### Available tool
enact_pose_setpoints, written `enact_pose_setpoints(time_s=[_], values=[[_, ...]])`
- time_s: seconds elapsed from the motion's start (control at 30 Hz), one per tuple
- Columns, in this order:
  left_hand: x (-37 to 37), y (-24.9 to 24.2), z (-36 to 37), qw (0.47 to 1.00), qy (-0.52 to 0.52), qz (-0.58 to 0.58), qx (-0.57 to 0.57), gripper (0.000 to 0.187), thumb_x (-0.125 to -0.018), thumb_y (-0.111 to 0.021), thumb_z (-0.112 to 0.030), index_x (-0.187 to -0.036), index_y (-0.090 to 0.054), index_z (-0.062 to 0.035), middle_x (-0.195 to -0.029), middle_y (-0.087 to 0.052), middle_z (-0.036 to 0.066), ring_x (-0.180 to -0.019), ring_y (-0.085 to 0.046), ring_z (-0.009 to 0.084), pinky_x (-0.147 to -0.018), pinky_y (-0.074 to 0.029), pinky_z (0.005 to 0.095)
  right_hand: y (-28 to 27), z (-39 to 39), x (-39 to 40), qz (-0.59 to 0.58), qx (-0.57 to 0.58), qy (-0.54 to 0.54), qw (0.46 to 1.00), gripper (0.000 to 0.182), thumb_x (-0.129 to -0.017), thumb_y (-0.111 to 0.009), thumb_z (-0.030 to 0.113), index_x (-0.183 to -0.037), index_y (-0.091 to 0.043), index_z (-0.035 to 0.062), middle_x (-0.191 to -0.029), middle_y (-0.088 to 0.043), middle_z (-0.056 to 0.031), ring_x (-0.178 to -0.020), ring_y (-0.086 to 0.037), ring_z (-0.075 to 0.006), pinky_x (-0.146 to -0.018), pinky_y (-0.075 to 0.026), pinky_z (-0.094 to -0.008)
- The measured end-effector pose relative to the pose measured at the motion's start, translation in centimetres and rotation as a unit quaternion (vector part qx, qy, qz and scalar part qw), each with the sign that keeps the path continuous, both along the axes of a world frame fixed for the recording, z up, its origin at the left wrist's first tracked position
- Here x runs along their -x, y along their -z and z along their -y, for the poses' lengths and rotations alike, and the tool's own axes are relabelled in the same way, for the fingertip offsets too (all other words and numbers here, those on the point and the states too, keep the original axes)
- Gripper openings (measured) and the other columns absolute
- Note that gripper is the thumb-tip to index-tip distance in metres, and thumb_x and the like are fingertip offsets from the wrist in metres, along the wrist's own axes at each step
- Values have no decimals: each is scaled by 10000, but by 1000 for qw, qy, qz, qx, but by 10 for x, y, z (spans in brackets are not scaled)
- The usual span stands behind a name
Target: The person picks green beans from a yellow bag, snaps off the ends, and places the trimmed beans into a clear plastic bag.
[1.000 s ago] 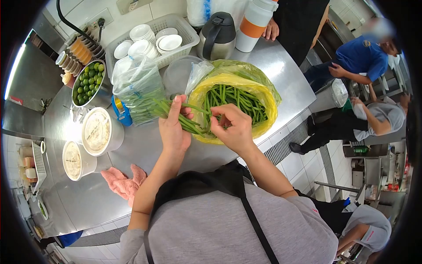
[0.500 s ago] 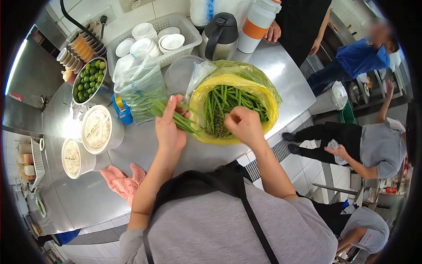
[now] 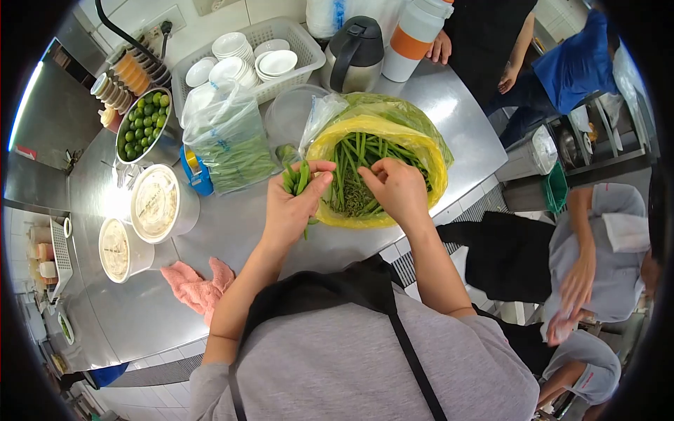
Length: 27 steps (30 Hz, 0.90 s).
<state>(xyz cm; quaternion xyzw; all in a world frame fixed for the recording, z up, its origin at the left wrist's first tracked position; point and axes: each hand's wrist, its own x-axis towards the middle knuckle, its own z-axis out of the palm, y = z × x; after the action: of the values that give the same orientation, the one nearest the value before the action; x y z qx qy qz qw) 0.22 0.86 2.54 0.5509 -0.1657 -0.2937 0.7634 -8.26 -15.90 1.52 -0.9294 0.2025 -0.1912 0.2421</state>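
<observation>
My left hand (image 3: 291, 210) is closed round a small bunch of green beans (image 3: 298, 178), their ends poking up above the fingers. Just to the right, my right hand (image 3: 397, 189) is over the opening of a yellow plastic bag (image 3: 441, 168) full of long green beans (image 3: 365, 149). Its thumb and fingertips are bent close to the beans; whether they hold one is too small to tell. Thin dark bits (image 3: 351, 193) lie among the beans in the bag. A clear bag of green beans (image 3: 232, 151) stands left of the yellow one.
Behind are a basket (image 3: 305, 52) of white bowls, a thermos (image 3: 357, 56) and a tumbler (image 3: 414, 42). Limes (image 3: 144, 126), two white tubs (image 3: 156, 200) and a pink cloth (image 3: 196, 288) are at the left. Several people stand at the right, one hand (image 3: 441, 48) on the counter.
My left hand has turned, so its beans now point upward instead of lying sideways. My right hand has shifted slightly, its fingers less curled. People at the right have moved.
</observation>
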Motion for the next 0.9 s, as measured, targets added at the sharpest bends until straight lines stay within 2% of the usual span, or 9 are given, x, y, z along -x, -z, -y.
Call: enact_pose_setpoints(time_s=[0.2,0.27,0.3,0.37,0.43,0.47,0.73,0.83,0.9], values=[[2,2,7,998,26,54,-29,189,-827,-634,-105,-999,-625,-26,-639,-518,-39,-544,-444,26,-477,-351,187,28,-1,-14,2,123,20,992,210,-808,-575,225,-690,-552,52,-664,-592,-127,-582,-597,-316,-524,-489,-403],[1,4,2,953,-5,286,-95,225,-801,-650,-102,-1024,-632,-76,-764,-594,-1,-641,-546,86,-538,-430,221,-10,-8,4,2,127,-14,992,104,-775,-608,133,-720,-594,46,-678,-585,-125,-611,-585,-312,-532,-474,-378],[2,1,2,954,-7,284,-99,225,-801,-650,-102,-1024,-632,-76,-764,-594,-1,-641,-546,86,-538,-430,221,-31,-12,16,-23,124,-51,991,86,-773,-608,115,-723,-591,47,-675,-575,-115,-604,-580,-309,-520,-467,-374],[5,-10,7,860,-37,499,-95,311,-735,-652,-55,-1037,-639,-128,-935,-611,19,-700,-598,168,-582,-484,278,-64,-13,32,-48,120,-88,988,70,-771,-609,98,-727,-588,47,-673,-566,-104,-596,-574,-306,-508,-460,-370],[8,-12,11,845,17,523,-112,347,-700,-645,-39,-1035,-639,-131,-973,-601,16,-713,-600,190,-585,-492,294,-80,-11,40,-24,64,-224,972,136,-806,-569,146,-715,-531,53,-662,-531,-91,-573,-561,-285,-500,-464,-358],[8,-13,13,825,70,545,-129,383,-665,-638,-22,-1032,-640,-133,-1011,-592,13,-727,-603,212,-589,-499,309,-79,-10,39,-24,66,-221,973,136,-806,-569,146,-715,-531,53,-662,-531,-91,-573,-561,-285,-500,-464,-358],[8,6,21,875,45,461,-142,237,-646,-637,-18,-870,-673,-86,-778,-594,65,-635,-578,229,-540,-464,299,-38,-18,19,170,29,-116,978,54,-777,-604,75,-828,-611,58,-700,-558,-75,-600,-569,-247,-509,-458,-331],[10,8,20,927,27,334,-170,107,-737,-660,-72,-840,-665,-41,-647,-586,65,-539,-544,184,-524,-438,262,-25,-16,11,148,35,-106,983,96,-775,-613,80,-867,-622,58,-694,-554,-86,-614,-568,-263,-547,-465,-340],[0,12,18,986,-51,78,-135,158,-812,-658,-163,-823,-658,-5,-610,-582,30,-469,-483,98,-471,-388,219,-17,-13,10,128,20,-98,987,115,-775,-617,63,-886,-632,34,-706,-567,-98,-611,-571,-242,-553,-463,-318]])
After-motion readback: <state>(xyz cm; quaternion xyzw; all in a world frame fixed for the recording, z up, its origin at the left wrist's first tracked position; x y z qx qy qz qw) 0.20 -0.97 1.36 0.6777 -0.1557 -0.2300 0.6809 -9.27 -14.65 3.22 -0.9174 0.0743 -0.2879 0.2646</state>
